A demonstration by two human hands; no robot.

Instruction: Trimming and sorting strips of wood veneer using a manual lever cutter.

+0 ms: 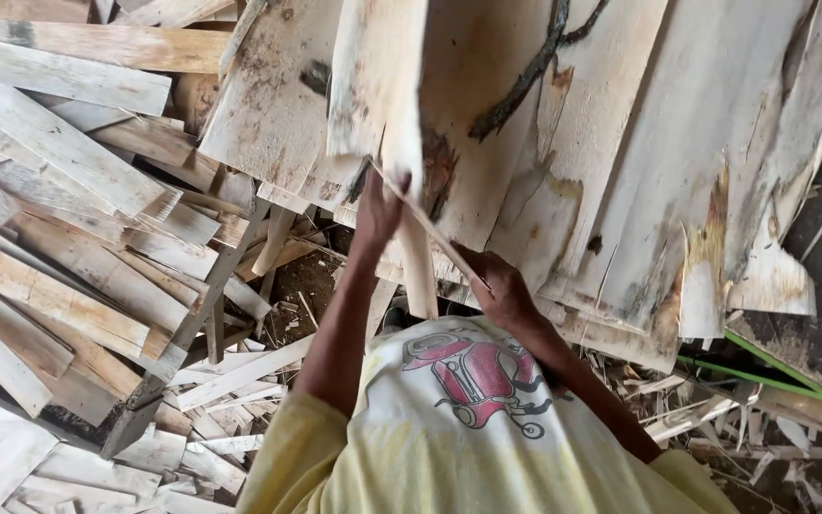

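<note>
I clasped the pale wooden board (378, 86) at its lower edge with my left hand (378, 209) while my right hand (497, 286) gripped its thin splitting strip (430, 228), above 1 heap of scrap planks (68, 238).

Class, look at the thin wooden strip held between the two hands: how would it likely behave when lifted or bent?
The thin strip is long and slender, so it probably flexes and could snap. It looks light: the left hand and right hand grip it only at its ends. Its rough, splintery look suggests it won't slip.
</note>
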